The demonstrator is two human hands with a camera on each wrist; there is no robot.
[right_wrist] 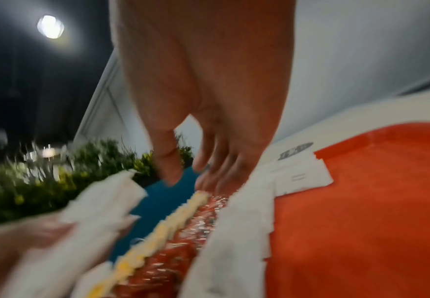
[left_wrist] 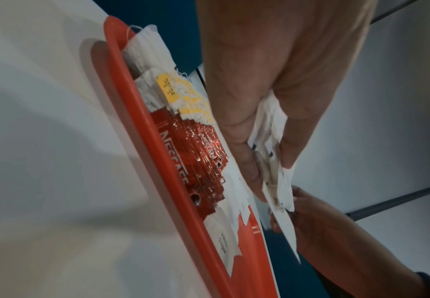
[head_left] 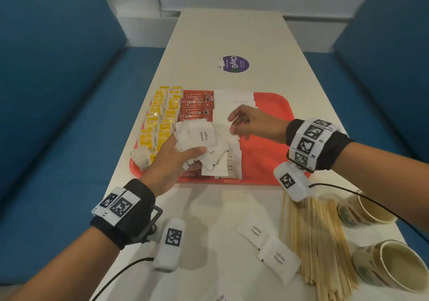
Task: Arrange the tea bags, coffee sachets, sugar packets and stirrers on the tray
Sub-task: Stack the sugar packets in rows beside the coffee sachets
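Note:
A red tray (head_left: 269, 115) holds tea bags (head_left: 160, 119) with yellow tags at its left, red coffee sachets (head_left: 197, 105) beside them, then a column of white sugar packets (head_left: 232, 105). My left hand (head_left: 185, 154) grips a stack of sugar packets (head_left: 199, 135) just above the tray's near left; the stack (left_wrist: 267, 129) sits between thumb and fingers. Hovering over the sugar column, my right hand (head_left: 236, 124) has loosely curled fingers, and its wrist view shows nothing between thumb and fingers (right_wrist: 209, 171). Wooden stirrers (head_left: 313, 238) lie on the table at the near right.
Two loose sugar packets (head_left: 255, 230) (head_left: 278, 257) lie on the white table in front of the tray. Two paper cups (head_left: 369, 210) (head_left: 392, 266) stand at the right edge. Blue benches flank the table. The tray's right half shows bare red.

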